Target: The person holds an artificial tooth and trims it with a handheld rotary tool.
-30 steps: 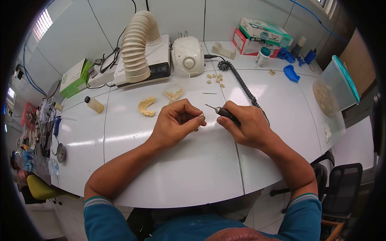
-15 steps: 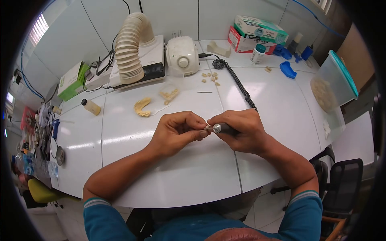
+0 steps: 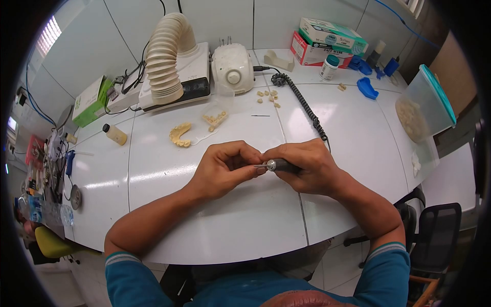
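My right hand (image 3: 314, 166) is wrapped round a dark rotary handpiece (image 3: 280, 165) with a silver nose. From the nose a thin metal bur (image 3: 262, 166) points left to my left fingertips. My left hand (image 3: 222, 169) is closed in a pinch, thumb against fingers; whatever it grips is too small and covered to make out. Both hands meet just above the white table (image 3: 220, 225). Beyond them lie a cream dental model (image 3: 180, 135), a clear tray with yellowish pieces (image 3: 215, 121) and a loose bur (image 3: 260, 115).
At the back stand a white micromotor unit (image 3: 232, 71) with a coiled cord (image 3: 302, 105) and a ribbed suction hose (image 3: 162, 66). Several small cream pieces (image 3: 268, 97) lie near the unit. A bottle (image 3: 115, 134) stands left; a lidded tub (image 3: 422, 105) stands right.
The handpiece nose has shifted slightly left and down, and more of the bur shows across the left fingertips. Both hands keep their grip in nearly the same place.
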The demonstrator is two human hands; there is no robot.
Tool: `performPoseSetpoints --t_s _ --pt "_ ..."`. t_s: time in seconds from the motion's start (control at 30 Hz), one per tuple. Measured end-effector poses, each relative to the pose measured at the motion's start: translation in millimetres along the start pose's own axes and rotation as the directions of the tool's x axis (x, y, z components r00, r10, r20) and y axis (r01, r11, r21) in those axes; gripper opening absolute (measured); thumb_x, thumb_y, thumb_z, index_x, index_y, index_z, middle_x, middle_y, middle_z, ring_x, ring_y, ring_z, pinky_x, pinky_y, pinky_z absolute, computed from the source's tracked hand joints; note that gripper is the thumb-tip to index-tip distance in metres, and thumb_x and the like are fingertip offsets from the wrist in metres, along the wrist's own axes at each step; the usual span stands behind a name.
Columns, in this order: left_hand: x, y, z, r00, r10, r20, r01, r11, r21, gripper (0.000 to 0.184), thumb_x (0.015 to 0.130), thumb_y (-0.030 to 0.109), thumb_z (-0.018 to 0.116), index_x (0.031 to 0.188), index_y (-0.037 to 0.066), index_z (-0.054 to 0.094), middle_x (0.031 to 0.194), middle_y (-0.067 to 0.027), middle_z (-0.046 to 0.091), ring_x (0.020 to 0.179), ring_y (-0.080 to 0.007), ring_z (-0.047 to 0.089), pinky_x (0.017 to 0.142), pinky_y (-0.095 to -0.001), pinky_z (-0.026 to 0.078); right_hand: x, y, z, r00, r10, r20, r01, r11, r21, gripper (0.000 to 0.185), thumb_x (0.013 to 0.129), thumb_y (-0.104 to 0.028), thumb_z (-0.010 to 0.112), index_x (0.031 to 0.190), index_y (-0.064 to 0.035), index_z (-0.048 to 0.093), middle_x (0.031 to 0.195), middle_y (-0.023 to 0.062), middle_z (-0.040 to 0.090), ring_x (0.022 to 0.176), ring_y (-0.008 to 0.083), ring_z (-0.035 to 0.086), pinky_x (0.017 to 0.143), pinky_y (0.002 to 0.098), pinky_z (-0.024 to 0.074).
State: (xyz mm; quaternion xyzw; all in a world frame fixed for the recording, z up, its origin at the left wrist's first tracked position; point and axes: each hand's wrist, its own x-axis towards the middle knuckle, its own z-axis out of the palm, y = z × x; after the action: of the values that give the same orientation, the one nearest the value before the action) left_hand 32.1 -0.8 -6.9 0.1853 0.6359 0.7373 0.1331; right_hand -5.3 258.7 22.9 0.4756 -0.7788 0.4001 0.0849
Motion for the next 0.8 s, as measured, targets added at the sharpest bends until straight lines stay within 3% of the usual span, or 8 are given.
performPoseSetpoints --t_s 0.23,0.33,0.43,0.53,0.67,0.8 --pt "0.1 6.4 2.3 0.998 -0.063 -0.005 0.063 0.997 0.045 0.007 0.101 -0.005 0.079 0.105 -0.004 0.073 0.118 -0.0132 0.078 0.107 -0.0164 0.077 0.095 -0.0307 0.066 -1.8 2.7 1.0 0.999 0.015 0.031 -0.014 0.999 -0.040 0.022 0.085 -0.004 0.087 0.102 -0.0104 0.076 0.080 0.0070 0.074 0.066 0.0302 0.071 0.059 0.0408 0.0536" --pt "0.2 7.7 -0.6 0.998 -0.051 0.025 0.046 0.986 0.163 0.008 0.101 -0.003 0.080 0.105 -0.005 0.073 0.113 -0.0116 0.079 0.103 -0.0141 0.077 0.094 -0.0294 0.065 -0.7 1.3 -1.0 0.997 0.047 0.058 -0.044 0.997 -0.058 0.020 0.088 -0.008 0.088 0.098 -0.0098 0.071 0.078 0.0071 0.073 0.065 0.0298 0.071 0.058 0.0416 0.0519" --pt "2.5 13.6 -1.4 0.996 -0.057 -0.070 0.073 0.963 0.261 0.007 0.100 -0.003 0.080 0.102 -0.005 0.073 0.108 -0.0111 0.081 0.101 -0.0132 0.078 0.093 -0.0281 0.064 5.9 -9.5 -7.1 0.983 0.163 0.083 -0.148 0.976 -0.162 0.021 0.097 -0.020 0.084 0.095 -0.0085 0.067 0.078 0.0091 0.072 0.064 0.0325 0.071 0.058 0.0443 0.0513" --pt "8.6 3.5 -12.6 0.985 0.113 -0.134 -0.042 0.895 0.445 0.005 0.099 -0.005 0.079 0.101 -0.005 0.075 0.107 -0.0118 0.081 0.100 -0.0133 0.077 0.090 -0.0275 0.063 6.2 -4.7 -11.3 0.962 0.250 0.106 -0.204 0.922 -0.329 0.030 0.107 -0.034 0.074 0.095 -0.0071 0.065 0.078 0.0115 0.072 0.065 0.0364 0.070 0.060 0.0480 0.0507" --pt "11.6 -1.8 -14.3 0.980 0.079 -0.185 0.006 0.907 0.420 0.005 0.098 -0.005 0.080 0.100 -0.005 0.076 0.106 -0.0126 0.082 0.099 -0.0128 0.077 0.088 -0.0274 0.063 6.2 2.3 -14.3 0.928 0.348 0.132 -0.267 0.869 -0.416 0.038 0.112 -0.040 0.064 0.097 -0.0056 0.066 0.079 0.0140 0.073 0.068 0.0392 0.070 0.062 0.0513 0.0510" --pt "11.6 -1.1 -11.9 0.973 0.061 -0.222 0.039 0.906 0.421 0.006 0.098 -0.004 0.081 0.100 -0.006 0.076 0.107 -0.0123 0.083 0.098 -0.0121 0.076 0.088 -0.0275 0.063 6.0 7.0 -13.7 0.918 0.366 0.153 -0.265 0.853 -0.450 0.040 0.112 -0.042 0.064 0.097 -0.0057 0.068 0.079 0.0134 0.072 0.068 0.0382 0.071 0.062 0.0508 0.0521"
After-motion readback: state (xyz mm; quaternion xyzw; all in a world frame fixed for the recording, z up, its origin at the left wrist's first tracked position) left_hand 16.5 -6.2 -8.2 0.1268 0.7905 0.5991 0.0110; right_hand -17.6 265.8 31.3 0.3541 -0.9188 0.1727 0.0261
